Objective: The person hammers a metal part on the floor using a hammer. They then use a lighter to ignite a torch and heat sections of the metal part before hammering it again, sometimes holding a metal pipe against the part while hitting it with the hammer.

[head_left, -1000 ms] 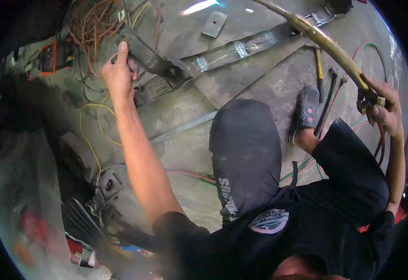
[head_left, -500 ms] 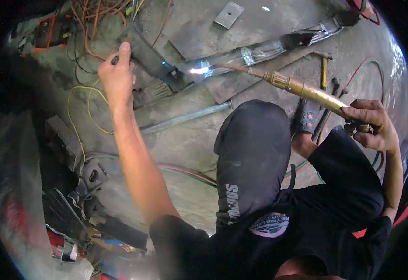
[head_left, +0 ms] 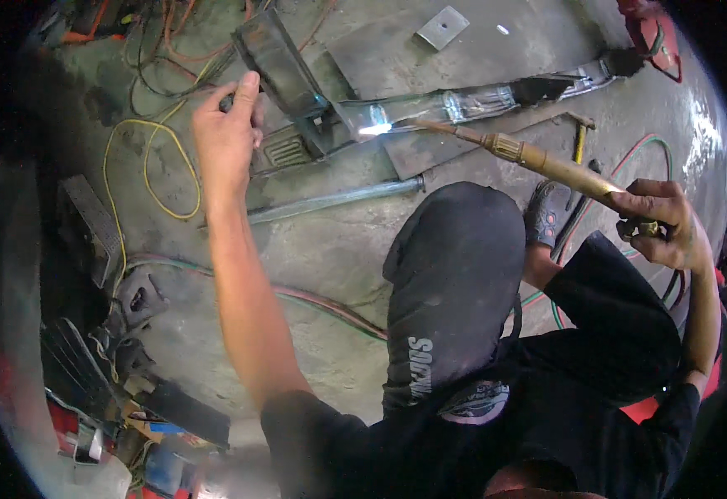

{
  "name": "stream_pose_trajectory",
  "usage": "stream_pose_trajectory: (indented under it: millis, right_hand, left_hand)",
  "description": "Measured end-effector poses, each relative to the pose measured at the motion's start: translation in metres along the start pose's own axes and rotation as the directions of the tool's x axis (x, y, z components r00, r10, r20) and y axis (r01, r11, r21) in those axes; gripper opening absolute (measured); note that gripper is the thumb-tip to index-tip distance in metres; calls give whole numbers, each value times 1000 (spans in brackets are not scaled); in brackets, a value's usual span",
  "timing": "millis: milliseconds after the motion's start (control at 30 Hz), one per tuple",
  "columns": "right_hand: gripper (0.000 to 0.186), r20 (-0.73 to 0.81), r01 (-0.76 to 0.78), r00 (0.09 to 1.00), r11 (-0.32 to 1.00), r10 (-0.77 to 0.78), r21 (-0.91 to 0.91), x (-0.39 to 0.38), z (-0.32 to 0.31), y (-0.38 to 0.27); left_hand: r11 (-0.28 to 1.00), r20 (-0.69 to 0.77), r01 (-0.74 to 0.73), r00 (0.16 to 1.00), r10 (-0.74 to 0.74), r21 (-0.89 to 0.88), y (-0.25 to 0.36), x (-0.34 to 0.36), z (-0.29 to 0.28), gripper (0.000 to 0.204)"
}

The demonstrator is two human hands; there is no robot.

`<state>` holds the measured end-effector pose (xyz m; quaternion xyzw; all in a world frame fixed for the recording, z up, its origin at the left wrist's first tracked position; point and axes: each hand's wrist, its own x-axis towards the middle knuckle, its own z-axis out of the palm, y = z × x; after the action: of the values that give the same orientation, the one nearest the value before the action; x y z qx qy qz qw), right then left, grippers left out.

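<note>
Two hands are occupied; by the curled right hand (head_left: 662, 223) a brass torch (head_left: 550, 165) is gripped at its valve end, presumably so that the fingers are spared the heat of the flame (head_left: 375, 130); the nozzle is aimed leftward at the long metal rail (head_left: 481, 101), laid on the concrete floor (head_left: 330, 249), near its junction with the dark bracket (head_left: 276, 62); the left hand (head_left: 226, 143) is clenched round a small dark piece (head_left: 227, 103) beside that bracket, perhaps for steadying; whether the two are joined cannot be told, most of the piece being hidden by the palm; the heated spot is lost in glare; the yellow-handled hammer (head_left: 580, 143) is partly covered by the torch.
</note>
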<state>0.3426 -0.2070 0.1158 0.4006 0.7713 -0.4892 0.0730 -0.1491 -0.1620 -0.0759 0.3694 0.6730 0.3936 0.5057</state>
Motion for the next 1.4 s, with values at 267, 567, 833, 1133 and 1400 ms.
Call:
stream_pose_trajectory:
  millis: [267, 567, 833, 1133, 1400]
  right_hand:
    - [68, -77, -21, 997, 1000, 23, 22, 8, 5, -16]
    - [70, -78, 8, 997, 1000, -7, 17, 8, 11, -12]
    - [71, -55, -55, 997, 997, 59, 59, 10, 3, -26]
    - [58, -40, -73, 996, 995, 76, 70, 8, -12, -7]
    - [53, -251, -102, 955, 971, 157, 218, -11, -30, 3]
  left_hand:
    - [999, -16, 8, 1000, -7, 35, -19, -9, -5, 41]
    - [875, -66, -260, 948, 312, 407, -21, 44, 28, 52]
    - [988, -75, 110, 992, -102, 111, -38, 76, 15, 39]
    - [982, 10, 176, 984, -176, -69, -29, 54, 31, 31]
    - [982, -304, 75, 953, -19, 173, -32, -2, 38, 61]
